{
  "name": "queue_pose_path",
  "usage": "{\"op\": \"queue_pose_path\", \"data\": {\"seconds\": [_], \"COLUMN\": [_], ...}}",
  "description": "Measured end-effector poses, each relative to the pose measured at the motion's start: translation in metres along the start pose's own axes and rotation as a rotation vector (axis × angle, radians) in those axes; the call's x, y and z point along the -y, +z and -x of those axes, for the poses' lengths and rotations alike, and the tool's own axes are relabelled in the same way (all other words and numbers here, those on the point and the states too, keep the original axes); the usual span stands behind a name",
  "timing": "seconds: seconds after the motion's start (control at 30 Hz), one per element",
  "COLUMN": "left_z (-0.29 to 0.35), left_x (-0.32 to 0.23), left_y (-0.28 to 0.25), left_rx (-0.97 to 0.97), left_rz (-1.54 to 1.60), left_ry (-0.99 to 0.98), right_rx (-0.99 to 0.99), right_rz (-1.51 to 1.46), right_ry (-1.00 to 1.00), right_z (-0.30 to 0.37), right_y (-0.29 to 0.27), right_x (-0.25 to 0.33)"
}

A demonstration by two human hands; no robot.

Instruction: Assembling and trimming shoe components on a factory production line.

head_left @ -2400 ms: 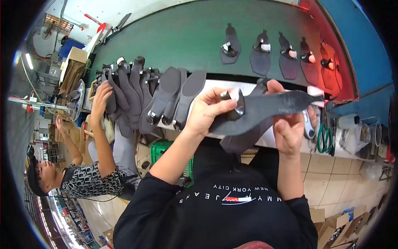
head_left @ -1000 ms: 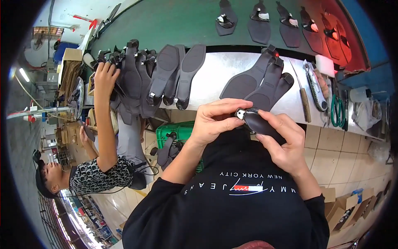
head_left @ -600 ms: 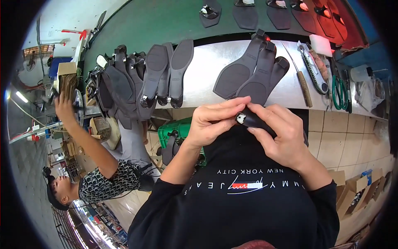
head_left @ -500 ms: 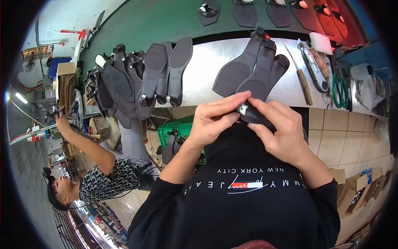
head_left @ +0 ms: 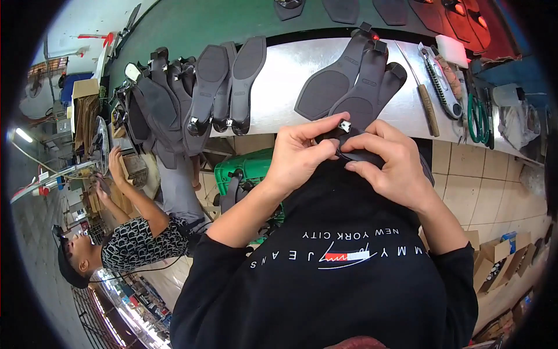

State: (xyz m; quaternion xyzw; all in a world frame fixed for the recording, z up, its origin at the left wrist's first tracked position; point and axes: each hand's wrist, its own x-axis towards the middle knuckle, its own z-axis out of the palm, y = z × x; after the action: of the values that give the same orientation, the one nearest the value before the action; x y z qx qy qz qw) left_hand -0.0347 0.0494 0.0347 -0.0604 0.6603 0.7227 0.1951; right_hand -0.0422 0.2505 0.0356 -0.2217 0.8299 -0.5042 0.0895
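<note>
Head view: the shoe (head_left: 347, 138) was between both hands, before the tabletop (head_left: 285, 87). It was probably light, firm-bodied and slippery at the glossy end; the matte body likely offered the surer hold. The left hand (head_left: 299, 154) pinched that end narrowly; the right hand (head_left: 392, 160) held the body, fingers curled inward.

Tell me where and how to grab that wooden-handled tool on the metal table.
Probably by its wooden handle, reaching from the near side: this thicker end lies toward the table's near edge, while the thin shaft points away.
</note>
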Motion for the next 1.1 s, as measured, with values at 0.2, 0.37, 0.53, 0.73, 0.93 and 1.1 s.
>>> {"op": "queue_pose_path", "data": {"seconds": [0.2,0.37,0.53,0.73,0.93,1.1], "left_z": [0.003,0.004,0.002,0.0,0.0,-0.006], "left_x": [0.009,0.006,0.006,0.006,0.001,-0.019], "left_y": [0.002,0.007,0.011,0.01,0.014,0.001], "left_rx": [-0.02,-0.027,-0.065,-0.042,-0.086,-0.011], "left_rz": [-0.102,-0.047,0.045,0.057,0.11,0.461], "left_ry": [0.148,0.109,0.022,0.127,0.03,-0.203], "right_rx": [-0.001,0.014,-0.09,-0.116,-0.158,-0.257], "right_rz": [-0.306,-0.237,-0.034,-0.024,-0.017,0.063], "right_ry": [0.083,0.038,-0.09,-0.071,-0.089,-0.249], "right_z": [-0.001,0.0,0.002,0.0,0.003,0.004], "right_y": [0.002,0.005,0.007,0.004,0.007,0.009], "right_x": [-0.01,-0.014,-0.011,-0.006,-0.01,-0.014]}}
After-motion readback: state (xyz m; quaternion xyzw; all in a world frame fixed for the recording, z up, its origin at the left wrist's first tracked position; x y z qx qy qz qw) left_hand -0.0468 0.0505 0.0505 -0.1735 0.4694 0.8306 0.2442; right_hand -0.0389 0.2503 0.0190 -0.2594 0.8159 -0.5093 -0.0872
